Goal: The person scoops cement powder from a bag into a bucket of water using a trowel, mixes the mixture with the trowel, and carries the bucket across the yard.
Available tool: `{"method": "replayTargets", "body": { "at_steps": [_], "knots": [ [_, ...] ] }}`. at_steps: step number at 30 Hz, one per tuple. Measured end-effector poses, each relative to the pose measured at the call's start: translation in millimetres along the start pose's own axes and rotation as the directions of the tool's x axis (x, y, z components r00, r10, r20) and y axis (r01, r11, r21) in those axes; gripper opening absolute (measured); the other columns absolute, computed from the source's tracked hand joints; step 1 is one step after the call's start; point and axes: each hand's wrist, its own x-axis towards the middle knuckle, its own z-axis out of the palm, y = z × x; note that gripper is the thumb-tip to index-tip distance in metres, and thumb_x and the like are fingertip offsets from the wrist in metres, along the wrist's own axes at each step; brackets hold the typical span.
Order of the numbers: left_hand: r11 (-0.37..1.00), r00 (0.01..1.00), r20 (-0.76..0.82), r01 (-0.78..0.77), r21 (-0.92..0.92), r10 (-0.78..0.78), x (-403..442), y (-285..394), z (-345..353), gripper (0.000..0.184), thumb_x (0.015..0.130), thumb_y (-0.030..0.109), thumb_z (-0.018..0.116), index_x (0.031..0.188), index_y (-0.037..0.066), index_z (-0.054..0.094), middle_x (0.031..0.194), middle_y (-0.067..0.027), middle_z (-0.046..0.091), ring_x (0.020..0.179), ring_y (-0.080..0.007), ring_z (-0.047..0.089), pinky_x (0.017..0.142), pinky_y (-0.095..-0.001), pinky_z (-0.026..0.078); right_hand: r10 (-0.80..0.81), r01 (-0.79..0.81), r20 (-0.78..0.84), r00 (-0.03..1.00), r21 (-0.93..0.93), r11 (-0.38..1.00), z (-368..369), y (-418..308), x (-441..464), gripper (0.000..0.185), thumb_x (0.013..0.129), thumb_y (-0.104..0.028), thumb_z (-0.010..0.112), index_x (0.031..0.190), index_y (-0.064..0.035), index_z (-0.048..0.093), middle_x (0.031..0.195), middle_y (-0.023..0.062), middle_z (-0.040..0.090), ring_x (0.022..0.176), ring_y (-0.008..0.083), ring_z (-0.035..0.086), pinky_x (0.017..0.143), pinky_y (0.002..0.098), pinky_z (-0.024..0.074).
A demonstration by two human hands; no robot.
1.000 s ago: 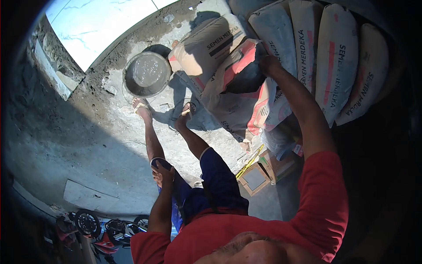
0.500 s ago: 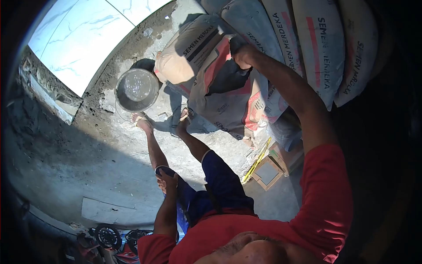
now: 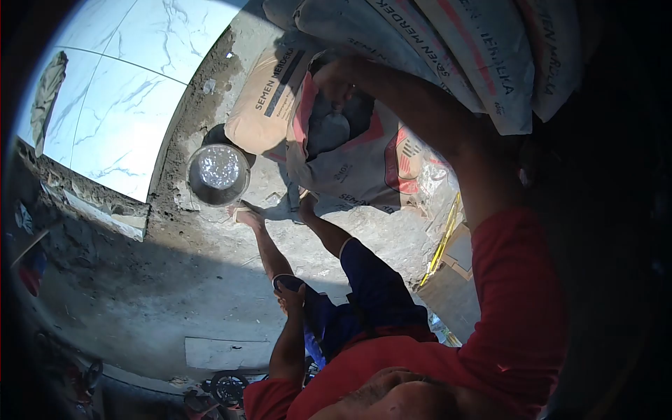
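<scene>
1 open bag (image 3: pixel 343 171), 12 o'clk: R hand (image 3: pixel 337 89) now deeper inside, grip unclear; L hand (image 3: pixel 290 299) spread on knee (image 3: pixel 282 279), 7 o'clk

At upper centre, the open cement sack (image 3: pixel 371 164) is printed red and black on tan; at upper left, white tiles (image 3: pixel 129 115) are veined grey.

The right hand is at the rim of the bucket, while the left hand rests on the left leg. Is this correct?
Not quite: the right hand is at the mouth of the open cement bag, not at the rim of the bucket. The head view shows this. The left hand does rest on the left leg.
</scene>
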Motion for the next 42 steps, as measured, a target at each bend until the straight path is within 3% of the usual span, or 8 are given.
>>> {"method": "replayTargets", "body": {
  "at_steps": [6,14,21,24,27,31,35,42],
  "knots": [
    [0.996,0.998,0.027,-0.063,-0.063,0.065,3.9,-9.7,5.1,0.103,0.069,0.052,0.075,0.147,0.015,0.019,0.141,-0.0197,0.032,0.123,-0.0432,0.044,0.098,-0.0513,0.041,-0.047,0.068,-0.064,0.997,0.393,0.917,23.5,30.3,-20.5,0.028,0.078,-0.030,0.071,0.068,-0.0048,0.066,0.062,0.0010,0.063,0.056,0.0118,0.059,0.050,0.0291,0.0462],
    [0.992,0.992,0.031,-0.121,-0.046,0.123,6.9,-16.1,11.1,0.104,0.068,0.054,0.074,0.146,0.011,0.019,0.141,-0.0220,0.032,0.122,-0.0463,0.044,0.099,-0.0530,0.039,-0.045,0.193,-0.283,0.958,0.522,0.830,20.1,39.1,-15.2,0.027,0.075,-0.031,0.072,0.072,-0.0043,0.068,0.069,0.0038,0.066,0.060,0.0142,0.059,0.057,0.0320,0.0477],
    [0.993,0.991,0.065,-0.118,-0.013,0.118,9.5,-15.9,8.0,0.106,0.068,0.054,0.074,0.146,0.010,0.018,0.142,-0.0220,0.031,0.123,-0.0456,0.044,0.100,-0.0527,0.039,-0.145,0.283,-0.361,0.921,0.367,0.886,27.2,60.5,2.4,0.027,0.075,-0.030,0.074,0.068,-0.0048,0.067,0.061,0.0041,0.061,0.057,0.0165,0.057,0.054,0.0350,0.0459],
    [0.991,0.989,0.067,-0.130,-0.025,0.132,10.5,-18.9,7.3,0.107,0.068,0.054,0.074,0.146,0.010,0.017,0.142,-0.0218,0.031,0.123,-0.0451,0.043,0.100,-0.0523,0.039,-0.219,0.311,-0.333,0.917,0.254,0.916,45.6,80.1,-4.9,0.031,0.076,-0.022,0.069,0.102,-0.0050,0.069,0.082,0.0079,0.068,0.070,0.0167,0.062,0.064,0.0341,0.0503],
    [0.990,0.988,0.059,-0.140,-0.028,0.141,12.0,-22.2,8.6,0.107,0.067,0.054,0.074,0.146,0.010,0.017,0.142,-0.0213,0.032,0.123,-0.0446,0.044,0.099,-0.0527,0.040,-0.058,0.217,-0.334,0.941,0.462,0.860,66.6,93.2,-39.5,0.036,0.076,-0.018,0.069,0.109,-0.0050,0.067,0.087,0.0086,0.069,0.075,0.0147,0.063,0.067,0.0328,0.0507],
    [0.991,0.990,0.053,-0.128,-0.045,0.131,9.0,-22.0,6.7,0.105,0.068,0.053,0.075,0.146,0.011,0.018,0.141,-0.0207,0.033,0.122,-0.0440,0.045,0.098,-0.0532,0.040,-0.103,0.435,-0.616,0.781,0.418,0.797,108.1,124.2,-69.5,0.028,0.074,-0.019,0.071,0.099,-0.0061,0.071,0.074,0.0032,0.066,0.066,0.0122,0.059,0.062,0.0309,0.0492],
    [0.990,0.990,0.052,-0.124,-0.063,0.127,0.1,-17.7,-6.1,0.103,0.070,0.051,0.074,0.147,0.013,0.016,0.142,-0.0198,0.030,0.123,-0.0443,0.044,0.097,-0.0552,0.040,0.126,0.257,-0.567,0.814,0.547,0.797,128.4,94.0,-140.3,0.037,0.072,-0.013,0.073,0.108,-0.0048,0.068,0.087,0.0082,0.070,0.075,0.0127,0.064,0.069,0.0308,0.0503],
    [0.996,0.993,0.094,-0.060,-0.062,0.065,-13.4,-17.8,-16.3,0.106,0.072,0.054,0.072,0.149,0.015,0.010,0.150,-0.0186,0.020,0.129,-0.0426,0.037,0.099,-0.0567,0.037,0.198,0.406,-0.519,0.832,0.812,0.419,170.0,-23.2,-160.5,0.043,0.076,-0.005,0.073,0.116,0.0038,0.061,0.098,0.0095,0.068,0.085,0.0103,0.062,0.076,0.0262,0.0497]
  ]
}}
